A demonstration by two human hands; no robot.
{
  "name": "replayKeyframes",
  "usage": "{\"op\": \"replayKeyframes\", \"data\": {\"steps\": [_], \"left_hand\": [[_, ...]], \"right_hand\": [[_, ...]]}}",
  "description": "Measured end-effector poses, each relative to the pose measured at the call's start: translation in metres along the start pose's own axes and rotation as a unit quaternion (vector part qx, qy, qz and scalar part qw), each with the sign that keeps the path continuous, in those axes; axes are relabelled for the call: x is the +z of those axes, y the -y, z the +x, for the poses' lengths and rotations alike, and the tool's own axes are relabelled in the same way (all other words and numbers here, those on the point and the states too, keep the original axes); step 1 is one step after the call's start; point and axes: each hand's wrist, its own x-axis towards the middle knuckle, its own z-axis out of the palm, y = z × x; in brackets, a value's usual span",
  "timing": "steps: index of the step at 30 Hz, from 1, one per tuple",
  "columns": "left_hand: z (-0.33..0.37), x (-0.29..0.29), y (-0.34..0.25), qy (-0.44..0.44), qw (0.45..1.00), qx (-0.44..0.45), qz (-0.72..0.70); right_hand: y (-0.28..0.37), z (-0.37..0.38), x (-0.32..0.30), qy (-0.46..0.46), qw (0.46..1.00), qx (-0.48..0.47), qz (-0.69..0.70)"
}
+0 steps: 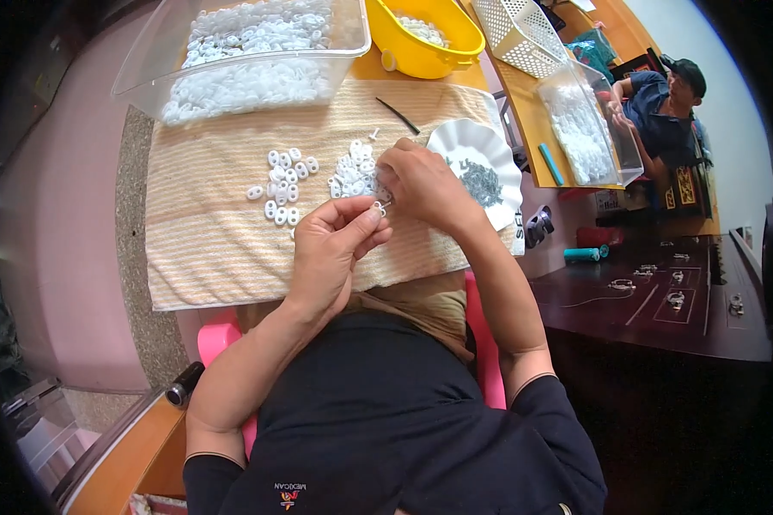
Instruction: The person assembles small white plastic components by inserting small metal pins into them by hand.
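My left hand (339, 233) pinches a small white plastic piece (380, 207) between thumb and fingertips, above the striped towel. Just beyond it, my right hand (423, 182) curls its fingers downward at the edge of a heap of small white plastic parts (352, 174). Whatever those fingertips grip is hidden behind the hand. To the left lies a loose group of white oval two-hole pieces (285, 184). A white fluted dish (452, 137), right of my right hand, holds many small grey bits (481, 183).
A thin black stick (398, 115) and a small white peg (374, 135) lie on the towel (223, 249). Behind stand a clear bin (352, 57) of white pieces and a yellow tub (455, 51). At the right, a person (661, 107) sits by another clear bin (620, 161).
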Motion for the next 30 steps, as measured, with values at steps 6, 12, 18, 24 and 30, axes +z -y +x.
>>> {"op": "replayKeyframes", "data": {"steps": [6,12,18,24,30], "left_hand": [[0.001,-0.002,0.002,0.004,1.0,0.001,-0.004],[0.0,-0.005,0.005,-0.01,1.0,-0.006,-0.005],[-0.002,-0.005,0.004,-0.003,1.0,-0.007,-0.004],[-0.001,-0.004,0.004,-0.007,1.0,-0.004,-0.004],[-0.001,-0.004,0.004,-0.005,1.0,-0.004,-0.006]], "right_hand": [[-0.001,0.002,0.002,0.001,0.999,0.004,0.035],[0.002,0.002,0.002,-0.004,0.997,-0.006,0.075],[0.007,0.001,-0.001,-0.006,0.992,0.034,0.121],[0.007,0.0,-0.004,0.002,0.991,0.041,0.124],[0.001,-0.006,0.002,0.007,0.992,0.04,0.117]]}}
